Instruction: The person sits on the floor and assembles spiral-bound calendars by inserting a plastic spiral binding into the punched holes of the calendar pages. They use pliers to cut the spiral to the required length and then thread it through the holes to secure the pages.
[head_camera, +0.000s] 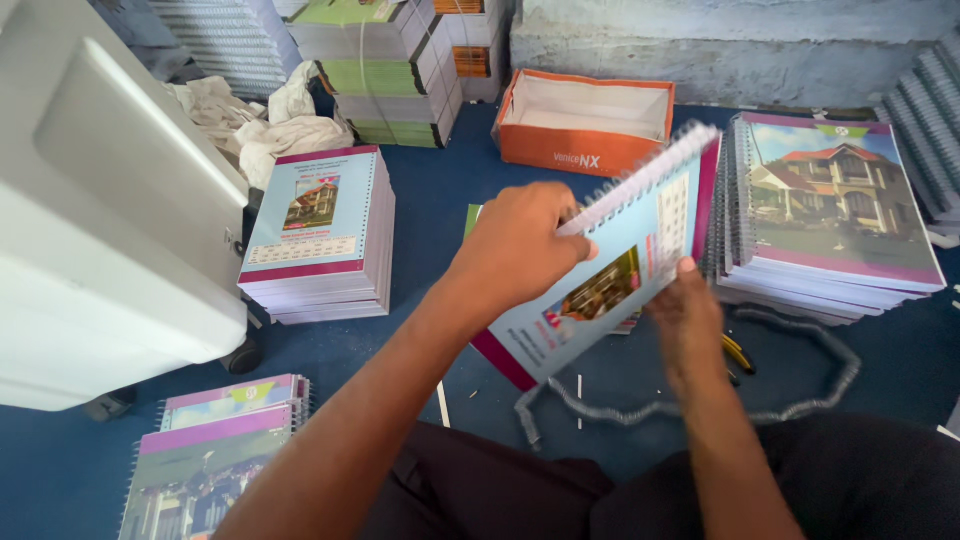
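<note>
A spiral-bound notebook (620, 270) with a light blue cover, a house picture and magenta trim is held tilted above the blue floor. My left hand (520, 245) grips its upper edge at the white wire coil. Under the lower right side, my right hand (688, 320) holds the notebook, thumb on the cover. A loose grey spiral coil (800, 395) snakes on the floor below my hands. A yellow-handled tool (738, 352) lies partly hidden behind my right hand.
A stack of bound notebooks (320, 235) stands at the left, another stack (835, 210) at the right, more (215, 450) at the bottom left. An open orange box (585, 125) sits at the back. A white machine (100, 220) fills the left. Unbound stacks (385, 75) stand behind.
</note>
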